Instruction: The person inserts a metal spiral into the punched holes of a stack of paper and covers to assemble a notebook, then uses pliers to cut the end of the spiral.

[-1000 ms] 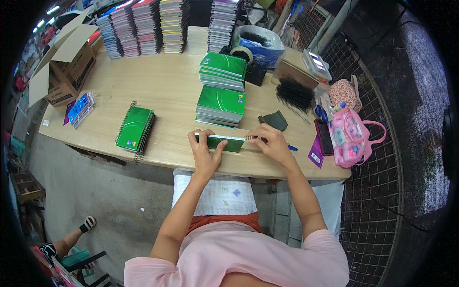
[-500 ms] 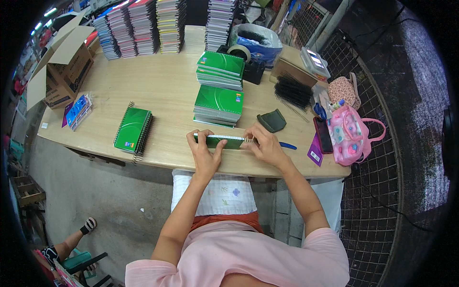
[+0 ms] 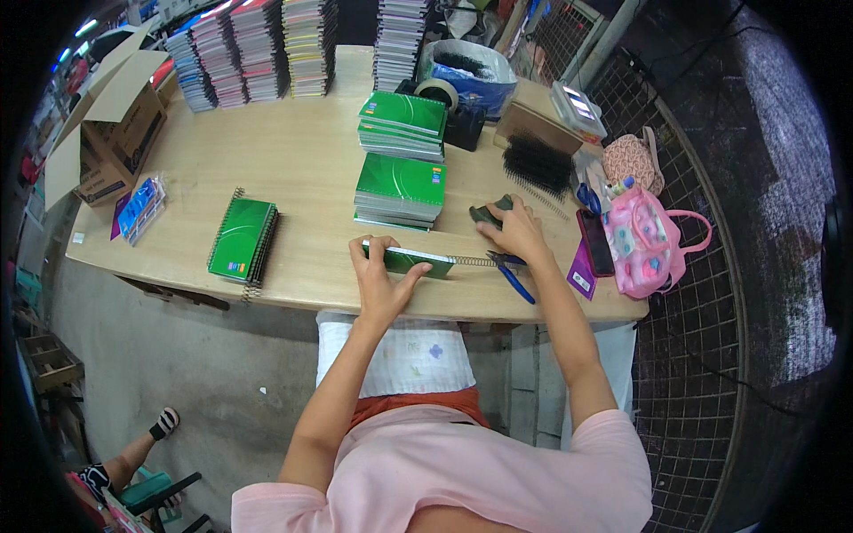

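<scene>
A green notebook (image 3: 409, 261) stands on its edge near the table's front, with my left hand (image 3: 385, 277) closed round its left part, thumb in front. From its right end a metal spiral coil (image 3: 473, 261) sticks out past the cover. Farther right, my right hand (image 3: 520, 233) has its fingers on a dark green, curved block (image 3: 489, 213), which they partly hide. Below that wrist lie blue-handled pliers (image 3: 514, 277), their dark jaws beside the coil's end. Behind the notebook are two piles of green notebooks (image 3: 400, 191).
More coil-bound green notebooks (image 3: 244, 238) lie to the left. Tall notebook stacks (image 3: 309, 49) and an open cardboard box (image 3: 120, 151) stand farther back. On the right are black coils (image 3: 538, 167), a phone (image 3: 595, 242) and a pink bag (image 3: 656, 240). A tape dispenser (image 3: 464, 124) sits behind.
My right hand has left the coil at the notebook's end and reached away from me to the dark green block. More of the coil and the pliers now shows. My left hand keeps its hold.
</scene>
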Action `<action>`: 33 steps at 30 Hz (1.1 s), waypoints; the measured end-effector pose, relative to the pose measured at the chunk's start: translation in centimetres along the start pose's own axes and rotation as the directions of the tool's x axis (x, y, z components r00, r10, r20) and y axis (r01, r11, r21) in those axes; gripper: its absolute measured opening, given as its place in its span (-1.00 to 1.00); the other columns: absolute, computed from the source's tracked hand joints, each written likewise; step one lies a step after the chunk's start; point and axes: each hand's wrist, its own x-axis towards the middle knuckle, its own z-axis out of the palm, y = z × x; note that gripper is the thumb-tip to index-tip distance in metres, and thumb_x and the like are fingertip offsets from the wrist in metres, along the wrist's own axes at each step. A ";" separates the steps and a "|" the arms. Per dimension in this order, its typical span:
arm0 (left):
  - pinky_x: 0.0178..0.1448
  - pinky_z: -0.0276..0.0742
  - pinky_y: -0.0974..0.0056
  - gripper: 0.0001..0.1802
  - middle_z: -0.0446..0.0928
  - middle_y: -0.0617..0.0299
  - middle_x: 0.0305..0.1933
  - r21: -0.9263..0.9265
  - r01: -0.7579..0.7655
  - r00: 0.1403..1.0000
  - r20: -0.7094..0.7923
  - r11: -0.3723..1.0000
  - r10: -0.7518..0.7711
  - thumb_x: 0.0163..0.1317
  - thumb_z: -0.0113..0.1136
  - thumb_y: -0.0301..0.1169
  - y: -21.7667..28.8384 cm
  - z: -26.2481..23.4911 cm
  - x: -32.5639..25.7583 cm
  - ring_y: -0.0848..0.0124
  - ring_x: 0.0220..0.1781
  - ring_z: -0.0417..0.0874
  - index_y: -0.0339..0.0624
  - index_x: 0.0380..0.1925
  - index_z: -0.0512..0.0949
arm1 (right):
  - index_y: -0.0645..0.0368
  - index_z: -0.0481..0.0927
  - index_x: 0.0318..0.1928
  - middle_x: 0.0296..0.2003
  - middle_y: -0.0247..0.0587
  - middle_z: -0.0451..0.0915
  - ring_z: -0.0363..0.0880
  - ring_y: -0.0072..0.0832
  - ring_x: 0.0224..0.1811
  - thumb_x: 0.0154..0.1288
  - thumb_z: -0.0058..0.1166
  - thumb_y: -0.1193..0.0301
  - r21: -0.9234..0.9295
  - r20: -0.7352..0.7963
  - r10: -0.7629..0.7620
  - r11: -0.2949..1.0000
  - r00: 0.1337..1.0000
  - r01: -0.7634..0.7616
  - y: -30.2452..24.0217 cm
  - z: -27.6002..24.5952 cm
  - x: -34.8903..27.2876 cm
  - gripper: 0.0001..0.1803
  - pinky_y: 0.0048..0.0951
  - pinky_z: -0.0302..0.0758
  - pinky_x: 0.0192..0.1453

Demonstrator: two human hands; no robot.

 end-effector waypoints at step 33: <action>0.11 0.44 0.10 -0.27 0.34 0.01 -0.02 -0.077 -0.075 0.983 0.163 0.994 0.087 -0.10 0.62 -0.35 0.8 0.9 0.5 0.09 0.05 0.42 -0.25 0.04 0.38 | 0.37 0.72 -0.10 -0.02 -0.08 0.67 0.63 -0.29 -0.03 0.39 0.14 0.10 0.823 0.275 -0.507 0.563 0.817 0.073 -2.8 -1.7 0.0 -0.51 -0.32 0.50 0.12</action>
